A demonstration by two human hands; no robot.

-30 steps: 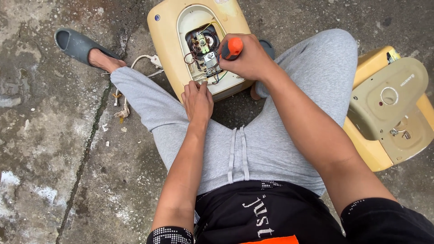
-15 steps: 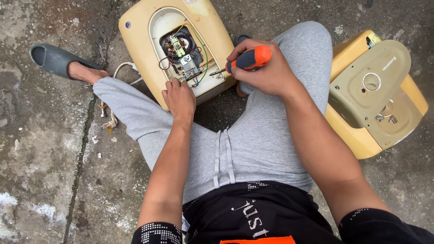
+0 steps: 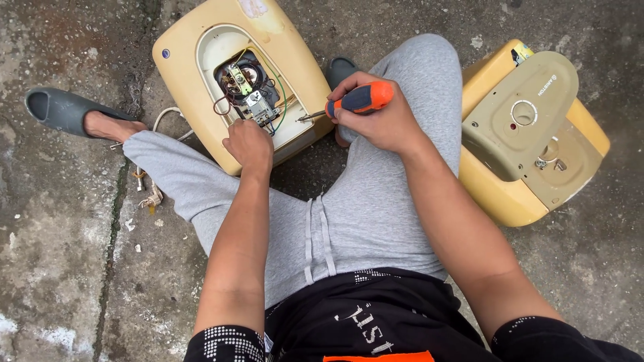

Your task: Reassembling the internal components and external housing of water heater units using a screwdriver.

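A yellowed plastic water-heater casing (image 3: 181,70) lies on the ground between my feet, its round opening showing a thermostat block and coloured wires (image 3: 249,94). My left hand (image 3: 248,144) rests on the casing's near edge just below the wiring, fingers curled. My right hand (image 3: 379,117) is closed around a screwdriver with an orange and dark handle (image 3: 359,98); its metal tip points left toward the opening, a little short of the wires.
A second yellow heater body with a grey end plate (image 3: 530,127) lies at the right by my knee. A white cable (image 3: 164,117) and small loose bits (image 3: 144,194) lie on the concrete at left. Grey sandals (image 3: 57,110) are on my feet.
My right hand has pulled the screwdriver back out of the opening and to the right. The view has shifted, so the casing sits lower and more central. The left hand stays on the casing edge.
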